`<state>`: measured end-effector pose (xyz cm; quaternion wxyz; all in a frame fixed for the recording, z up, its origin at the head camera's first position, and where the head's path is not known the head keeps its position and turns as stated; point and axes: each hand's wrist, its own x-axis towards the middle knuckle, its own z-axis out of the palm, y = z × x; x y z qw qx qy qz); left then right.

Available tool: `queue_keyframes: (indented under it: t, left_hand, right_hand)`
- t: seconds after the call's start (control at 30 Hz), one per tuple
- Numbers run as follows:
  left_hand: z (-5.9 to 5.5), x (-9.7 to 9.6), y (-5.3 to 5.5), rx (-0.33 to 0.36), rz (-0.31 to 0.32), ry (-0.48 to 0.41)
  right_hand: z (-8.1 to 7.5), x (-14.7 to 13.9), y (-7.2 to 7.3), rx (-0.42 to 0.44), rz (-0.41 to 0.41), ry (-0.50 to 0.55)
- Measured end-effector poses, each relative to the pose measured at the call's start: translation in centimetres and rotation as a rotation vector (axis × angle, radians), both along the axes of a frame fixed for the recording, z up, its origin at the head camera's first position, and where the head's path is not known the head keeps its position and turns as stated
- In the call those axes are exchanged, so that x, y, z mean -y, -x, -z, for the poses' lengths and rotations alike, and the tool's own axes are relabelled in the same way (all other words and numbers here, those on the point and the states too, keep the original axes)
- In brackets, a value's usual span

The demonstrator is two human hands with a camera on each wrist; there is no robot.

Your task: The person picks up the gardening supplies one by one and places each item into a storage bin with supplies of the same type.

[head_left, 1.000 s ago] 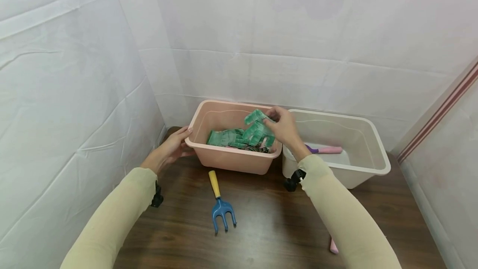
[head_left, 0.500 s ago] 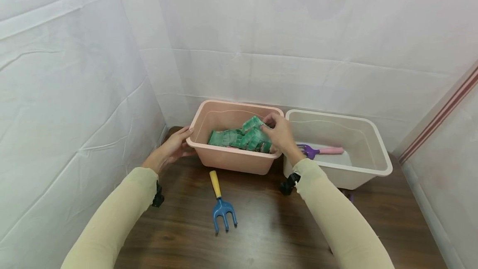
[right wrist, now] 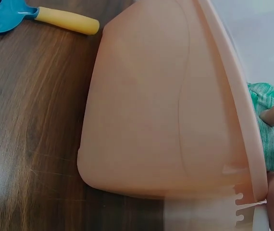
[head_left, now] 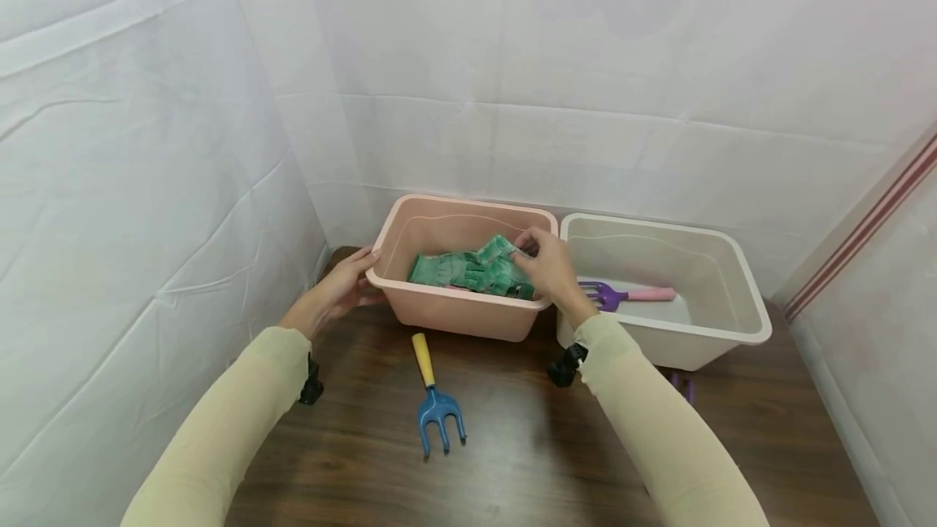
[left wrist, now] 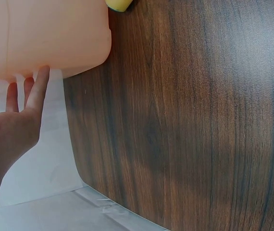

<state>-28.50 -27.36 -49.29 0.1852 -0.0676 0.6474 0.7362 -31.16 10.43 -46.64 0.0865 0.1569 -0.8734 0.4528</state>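
My left hand (head_left: 338,287) holds the left end of a pink plastic planter box (head_left: 457,314), its thumb at the rim. In the left wrist view, the fingers (left wrist: 38,91) reach the box's outer wall. My right hand (head_left: 549,264) pinches part of a green garden glove (head_left: 495,249) over the box's right half. More green glove fabric (head_left: 435,269) lies inside the box, on other contents mostly hidden. In the right wrist view, green striped fabric (right wrist: 270,149) shows between thumb and fingers, just past the rim.
A cream planter box (head_left: 721,324) stands to the right, with a purple hand fork (head_left: 609,296) with a pink handle inside. A blue hand fork (head_left: 437,409) with a yellow handle lies in front on the dark wooden table (head_left: 505,462). Purple prongs (head_left: 690,390) peek past my right sleeve. White sheeting surrounds the table.
My right hand has lowered the green glove further into the pink planter box and still pinches it. The left hand stays at the box's left end.
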Motion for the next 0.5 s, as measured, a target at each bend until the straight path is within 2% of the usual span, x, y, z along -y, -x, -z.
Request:
queue_keyframes:
  t: [0.23, 0.5]
  left_hand:
    - [0.16, 0.09, -0.1, -0.002, 0.008, -0.005]
    - [-0.12, 0.22, -0.24, -0.006, 0.003, -0.001]
  right_hand:
    - [0.0, 0.13, -0.27, 0.01, -0.003, -0.032]
    - [0.11, 0.46, -0.11, 0.008, -0.013, -0.021]
